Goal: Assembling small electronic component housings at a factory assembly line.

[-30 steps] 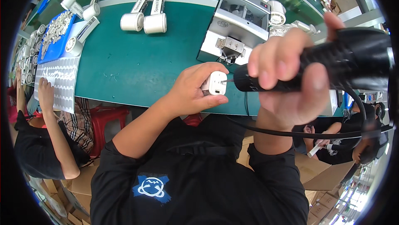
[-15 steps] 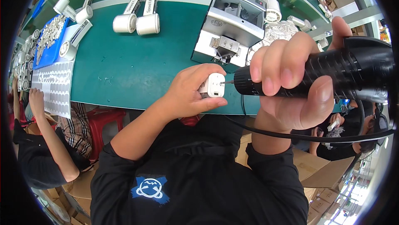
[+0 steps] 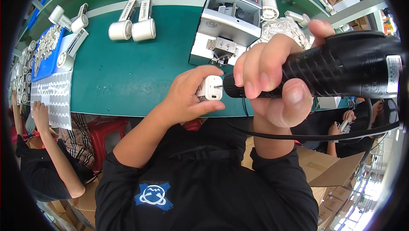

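Grip white casing point(image 3: 212, 89), likely light and stiff, by its sides, as in curled left hand point(image 3: 182, 96), with screwdriver point(image 3: 341, 67) at three o'clock enclosed in right hand point(image 3: 272, 75).

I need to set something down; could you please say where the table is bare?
The table is mostly bare between the sheet, two fans, machine and left hand, save scraps. It is crowded left, by the blue tray, and right, by the driver and pile.

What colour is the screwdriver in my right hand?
The screwdriver is mostly black; see the head view.
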{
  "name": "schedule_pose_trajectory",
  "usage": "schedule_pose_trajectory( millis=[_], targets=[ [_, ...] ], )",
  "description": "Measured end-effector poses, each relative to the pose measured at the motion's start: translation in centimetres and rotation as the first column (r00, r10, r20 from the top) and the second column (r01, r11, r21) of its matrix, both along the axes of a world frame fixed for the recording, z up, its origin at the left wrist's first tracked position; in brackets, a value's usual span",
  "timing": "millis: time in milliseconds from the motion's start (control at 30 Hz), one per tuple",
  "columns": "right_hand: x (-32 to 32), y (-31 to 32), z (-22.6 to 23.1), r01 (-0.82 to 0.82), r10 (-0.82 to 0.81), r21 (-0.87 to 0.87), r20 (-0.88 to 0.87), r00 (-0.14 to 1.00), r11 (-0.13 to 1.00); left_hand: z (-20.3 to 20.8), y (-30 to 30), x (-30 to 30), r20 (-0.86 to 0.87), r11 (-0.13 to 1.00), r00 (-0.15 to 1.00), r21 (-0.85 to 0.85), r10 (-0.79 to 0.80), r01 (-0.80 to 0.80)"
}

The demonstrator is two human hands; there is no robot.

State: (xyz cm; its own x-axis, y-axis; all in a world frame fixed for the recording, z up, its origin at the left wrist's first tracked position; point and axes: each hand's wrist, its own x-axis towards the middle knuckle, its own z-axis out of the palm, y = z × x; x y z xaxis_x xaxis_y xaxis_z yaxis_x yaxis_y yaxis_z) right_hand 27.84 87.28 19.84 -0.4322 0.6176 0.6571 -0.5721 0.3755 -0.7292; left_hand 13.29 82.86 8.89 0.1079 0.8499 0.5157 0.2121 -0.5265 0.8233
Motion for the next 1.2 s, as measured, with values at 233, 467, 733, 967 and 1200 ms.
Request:
schedule_pose_trajectory(
  millis=[233,467,733,967,1200],
  targets=[
    [0.1,4.7,-0.7,0.339,-0.339,-0.001,0.034,0.94,0.941,-2.8,-0.7,-1.3,0.219,0.994,0.973,-0.063,-0.077,0.093],
    [-2.0,5.8,-4.9,0.321,-0.31,-0.104,0.112,0.944,0.941,-2.9,-0.3,-1.4,0.366,0.996,0.928,-0.024,-0.074,0.089],
    [-0.4,3.7,-4.2,0.23,-0.184,-0.17,0.251,0.95,0.958,-2.3,-0.9,-1.2,0.295,0.988,0.954,-0.117,-0.059,0.097],
    [-0.4,1.2,1.0,-0.078,0.084,0.066,-0.094,0.992,0.995,-1.4,0.4,-0.8,0.06,0.997,0.996,-0.003,-0.073,0.073],
    [-2.5,1.3,0.3,-0.023,0.02,-0.027,-0.101,0.995,0.999,-0.4,-0.1,-1.3,-0.023,0.997,0.999,-0.068,-0.036,0.034]
  ],
)
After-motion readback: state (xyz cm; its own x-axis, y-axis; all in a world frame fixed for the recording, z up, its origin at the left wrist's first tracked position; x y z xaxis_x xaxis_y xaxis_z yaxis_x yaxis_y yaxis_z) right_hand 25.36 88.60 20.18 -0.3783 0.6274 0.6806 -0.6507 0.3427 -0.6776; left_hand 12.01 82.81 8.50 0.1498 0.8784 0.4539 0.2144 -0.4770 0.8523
